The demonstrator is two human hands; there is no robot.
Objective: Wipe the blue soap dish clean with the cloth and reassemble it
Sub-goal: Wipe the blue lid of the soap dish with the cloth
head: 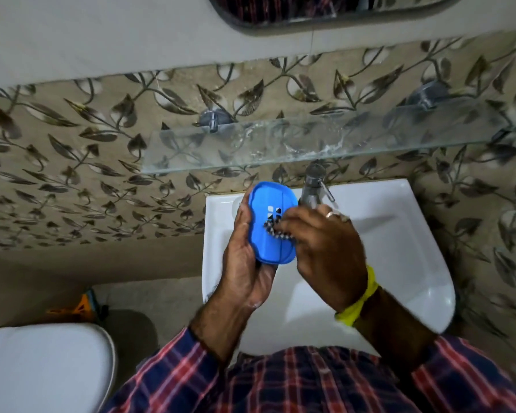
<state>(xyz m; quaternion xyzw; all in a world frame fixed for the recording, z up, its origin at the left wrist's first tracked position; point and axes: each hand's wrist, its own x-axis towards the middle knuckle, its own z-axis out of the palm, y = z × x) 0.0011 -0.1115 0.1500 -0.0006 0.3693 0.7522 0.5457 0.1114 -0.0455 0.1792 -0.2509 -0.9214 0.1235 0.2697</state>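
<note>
My left hand [245, 263] grips a blue oval soap dish part [270, 216] from its left edge and underside, holding it tilted over the white sink [399, 234]. Slots show pale near its middle. My right hand [322, 251] pinches a small bunched cloth with a dark and white pattern [273, 229] and presses it against the dish's inner face. Most of the cloth is hidden under my fingers. Only one blue piece is visible.
A metal tap [312, 189] stands just right of the dish, close to my right fingers. A wet glass shelf [280, 144] runs above the sink. A white toilet lid [45, 368] lies at lower left. A mirror edge [310, 22] is at the top.
</note>
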